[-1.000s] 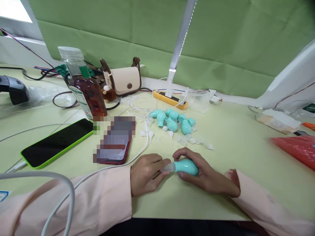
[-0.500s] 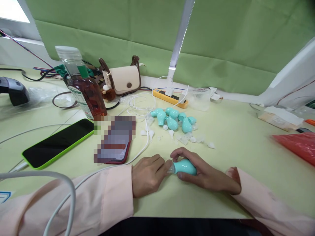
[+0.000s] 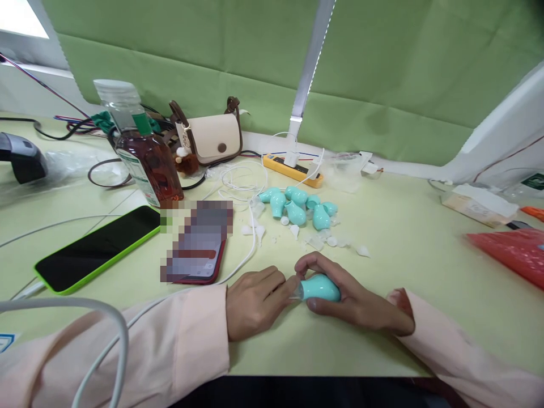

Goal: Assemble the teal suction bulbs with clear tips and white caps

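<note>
A glossy turquoise squeeze bulb [image 3: 322, 288] lies sideways in my right hand [image 3: 355, 297], the thumb on its near side and the fingers curled over its far side. Its neck points left, with a clear plastic tip [image 3: 297, 290] at the end. My left hand [image 3: 257, 303] is closed around that clear tip, which is mostly hidden by the fingers. Beyond my hands sits a cluster of similar turquoise bulbs [image 3: 295, 212]. Several small translucent and white plastic pieces [image 3: 315, 242] are scattered in front of them.
A phone in a red case [image 3: 199, 243] and a black phone in a green case [image 3: 100, 246] lie left. Behind them stand a bottle of dark liquid [image 3: 148, 161] and a cream bag [image 3: 216, 137]. A yellow power strip [image 3: 293, 169] is at the back, a red plastic packet [image 3: 512, 255] right.
Both hands keep their hold on the bulb and its tip, with barely any finger movement. The whole view has shifted very slightly.
</note>
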A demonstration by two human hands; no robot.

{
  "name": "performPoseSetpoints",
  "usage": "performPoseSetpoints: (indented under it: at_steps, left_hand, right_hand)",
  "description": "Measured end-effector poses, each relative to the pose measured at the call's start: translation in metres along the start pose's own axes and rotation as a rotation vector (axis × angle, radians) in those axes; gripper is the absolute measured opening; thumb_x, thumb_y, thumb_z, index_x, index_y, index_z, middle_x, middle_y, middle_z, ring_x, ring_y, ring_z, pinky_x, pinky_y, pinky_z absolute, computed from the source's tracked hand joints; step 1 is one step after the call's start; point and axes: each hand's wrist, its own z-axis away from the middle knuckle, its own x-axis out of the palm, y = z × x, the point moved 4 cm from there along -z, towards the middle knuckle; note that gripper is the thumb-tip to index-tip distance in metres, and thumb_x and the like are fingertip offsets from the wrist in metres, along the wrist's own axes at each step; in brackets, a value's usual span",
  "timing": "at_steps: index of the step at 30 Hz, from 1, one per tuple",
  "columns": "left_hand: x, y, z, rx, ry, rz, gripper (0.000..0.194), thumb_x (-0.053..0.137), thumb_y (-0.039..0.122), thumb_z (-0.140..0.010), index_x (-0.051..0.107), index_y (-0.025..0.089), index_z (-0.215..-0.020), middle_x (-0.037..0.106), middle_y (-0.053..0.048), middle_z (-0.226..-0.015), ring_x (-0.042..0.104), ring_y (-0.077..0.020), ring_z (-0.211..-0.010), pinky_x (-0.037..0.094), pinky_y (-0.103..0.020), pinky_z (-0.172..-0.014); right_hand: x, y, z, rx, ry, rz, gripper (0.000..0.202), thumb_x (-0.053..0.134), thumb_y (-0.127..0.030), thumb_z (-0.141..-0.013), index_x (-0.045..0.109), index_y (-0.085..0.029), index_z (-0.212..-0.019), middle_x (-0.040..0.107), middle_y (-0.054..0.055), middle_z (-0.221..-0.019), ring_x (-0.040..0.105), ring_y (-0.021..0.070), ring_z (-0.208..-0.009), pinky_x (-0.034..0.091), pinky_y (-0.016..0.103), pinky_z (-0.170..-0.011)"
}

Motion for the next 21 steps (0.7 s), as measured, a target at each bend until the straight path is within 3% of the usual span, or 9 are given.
performPoseSetpoints:
  at_steps: [5, 8, 11, 14, 18, 21]
  left_hand:
    - [-0.003, -0.004, -0.002, -0.088, 0.048, 0.167, 0.02, 0.045, 0.014, -0.079, 0.054, 0.009, -0.096, 0.056, -0.004, -0.062, 0.049, -0.0122, -0.055, 0.041, -0.022, -0.046]
    - [-0.007, -0.013, -0.002, -0.32, 0.123, 0.368, 0.023, 0.055, 0.021, -0.073, 0.054, 0.013, -0.095, 0.055, -0.001, -0.064, 0.05, -0.01, -0.055, 0.044, -0.021, -0.051]
    - [-0.006, -0.02, 0.0, -0.534, 0.145, 0.545, 0.023, 0.06, 0.023, -0.069, 0.055, 0.013, -0.089, 0.055, 0.0, -0.063, 0.051, -0.0095, -0.054, 0.046, -0.022, -0.052]
    - [-0.007, -0.018, -0.001, -0.533, 0.156, 0.64, 0.016, 0.059, 0.022, -0.071, 0.055, 0.014, -0.084, 0.057, -0.002, -0.069, 0.054, -0.0121, -0.063, 0.046, -0.024, -0.057]
    - [-0.013, -0.016, 0.0, -0.492, 0.237, 0.631, 0.012, 0.055, 0.021, -0.073, 0.05, 0.016, -0.084, 0.054, -0.008, -0.094, 0.051, -0.0176, -0.089, 0.041, -0.032, -0.077]
    - [-0.01, -0.018, 0.004, -0.588, 0.25, 0.68, 0.013, 0.045, 0.023, -0.08, 0.042, 0.018, -0.091, 0.055, -0.008, -0.096, 0.052, -0.0164, -0.088, 0.041, -0.03, -0.072]
  right_hand:
    - [-0.002, 0.001, -0.002, -0.072, 0.188, 0.129, 0.027, 0.053, -0.019, -0.071, 0.039, -0.022, -0.094, 0.046, 0.001, -0.086, 0.047, 0.0136, -0.075, 0.039, 0.025, -0.065]
    - [-0.001, 0.001, -0.001, -0.163, 0.343, 0.17, 0.024, 0.054, -0.018, -0.069, 0.041, -0.021, -0.088, 0.048, 0.002, -0.084, 0.048, 0.0155, -0.077, 0.04, 0.028, -0.069]
    - [0.001, 0.003, 0.002, -0.201, 0.42, 0.163, 0.024, 0.055, -0.019, -0.07, 0.041, -0.021, -0.089, 0.049, 0.003, -0.085, 0.05, 0.0164, -0.079, 0.042, 0.029, -0.068]
    - [0.005, 0.003, 0.002, -0.182, 0.421, 0.214, 0.025, 0.055, -0.022, -0.07, 0.043, -0.021, -0.093, 0.054, 0.004, -0.086, 0.052, 0.0164, -0.079, 0.043, 0.029, -0.068]
    - [0.003, -0.007, 0.002, -0.372, 0.395, 0.38, 0.034, 0.057, -0.023, -0.069, 0.045, -0.021, -0.1, 0.057, 0.005, -0.095, 0.05, 0.0203, -0.092, 0.04, 0.038, -0.081]
    - [-0.017, -0.009, 0.005, -0.503, 0.566, 0.62, 0.036, 0.06, -0.019, -0.064, 0.047, -0.02, -0.098, 0.056, 0.008, -0.098, 0.049, 0.0226, -0.093, 0.039, 0.041, -0.081]
